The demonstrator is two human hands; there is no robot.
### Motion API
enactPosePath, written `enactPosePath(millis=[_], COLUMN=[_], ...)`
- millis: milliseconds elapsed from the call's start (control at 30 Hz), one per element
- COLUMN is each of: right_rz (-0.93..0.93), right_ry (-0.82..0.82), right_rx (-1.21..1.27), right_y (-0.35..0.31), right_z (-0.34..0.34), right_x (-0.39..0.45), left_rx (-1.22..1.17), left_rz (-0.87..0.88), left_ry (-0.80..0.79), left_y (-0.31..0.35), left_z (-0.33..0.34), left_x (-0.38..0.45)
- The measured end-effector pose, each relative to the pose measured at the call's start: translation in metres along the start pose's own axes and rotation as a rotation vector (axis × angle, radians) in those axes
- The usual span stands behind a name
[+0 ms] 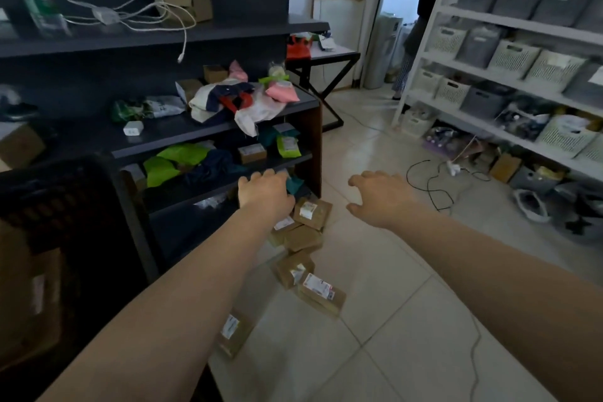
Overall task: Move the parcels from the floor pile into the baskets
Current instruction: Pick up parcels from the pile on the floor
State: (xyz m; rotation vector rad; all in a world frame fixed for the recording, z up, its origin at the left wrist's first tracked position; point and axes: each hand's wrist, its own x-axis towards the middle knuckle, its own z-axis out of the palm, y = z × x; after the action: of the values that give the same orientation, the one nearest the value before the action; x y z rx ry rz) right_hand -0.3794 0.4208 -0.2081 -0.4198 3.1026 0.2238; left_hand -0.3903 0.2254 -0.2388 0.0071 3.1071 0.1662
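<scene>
Barely started by the looks of it: cardboard parcels [311, 214] strewn on the floor at 6 o'clock by the dark shelf [208, 127]. Left hand [264, 194] and right hand [380, 197] reach out, fingers spread, holding nothing. Black basket [65, 192] sits at 9.

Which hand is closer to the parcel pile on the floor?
Left. The left hand hovers right over the pile's far end; the right hand hangs off to its right, above bare tile.

The tiled floor [385, 271] carries a loose pile of brown labelled parcels [306, 232] beside the dark shelf unit [208, 127]. Black cables [430, 186] are laid further right.
</scene>
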Motion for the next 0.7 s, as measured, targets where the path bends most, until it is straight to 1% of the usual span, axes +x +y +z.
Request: enactPosePath(millis=[167,367,533,700], right_rz=[-0.053,-0.202,-0.34,-0.5], right_ry=[-0.018,0.005,0.002,-0.091], right_rx=[0.003,0.003,-0.001,0.007], right_y=[0.008,0.022,0.049,0.067], right_z=[0.018,0.054,0.095,0.146], right_x=[0.053,0.137,0.227,0.315], left_rx=[0.037,0.057,0.036,-0.01], left_rz=[-0.044,-0.144,-0.277,-0.425], left_ry=[-0.026,-0.027,-0.03,-0.08], left_y=[-0.009,-0.008,-0.007,-0.005], left_z=[0.01,0.03,0.057,0.104], left_x=[0.04,0.091,0.153,0.219])
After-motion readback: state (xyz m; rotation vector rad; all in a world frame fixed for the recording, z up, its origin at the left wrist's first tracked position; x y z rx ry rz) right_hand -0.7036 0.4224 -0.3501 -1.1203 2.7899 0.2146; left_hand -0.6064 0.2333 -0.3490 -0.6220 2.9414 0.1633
